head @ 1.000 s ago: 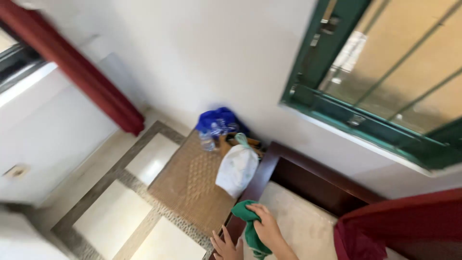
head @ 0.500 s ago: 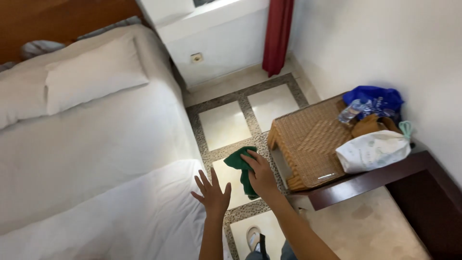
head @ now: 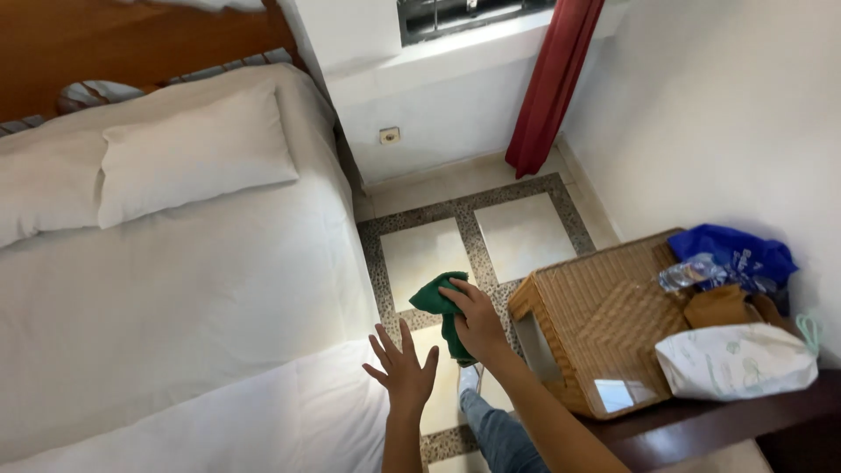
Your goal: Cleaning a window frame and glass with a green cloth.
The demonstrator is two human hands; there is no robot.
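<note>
My right hand (head: 476,317) grips a crumpled green cloth (head: 438,298) and holds it in the air over the tiled floor, between the bed and the wicker table. My left hand (head: 404,370) is empty, fingers spread, hovering just off the near corner of the white bed (head: 175,289). A white pillow (head: 193,153) lies at the head of the bed, against a wooden headboard (head: 131,39).
A wicker table (head: 604,320) stands to the right with a blue bag (head: 740,254), a plastic bottle (head: 688,273), a brown item and a white bag (head: 740,361) on it. A dark wooden edge (head: 701,425) lies below. A red curtain (head: 552,83) hangs by the window.
The view swung from the wall and green window frame down to the bed and floor. My right hand kept the green cloth; my left hand came off the dark wooden edge and opened.
</note>
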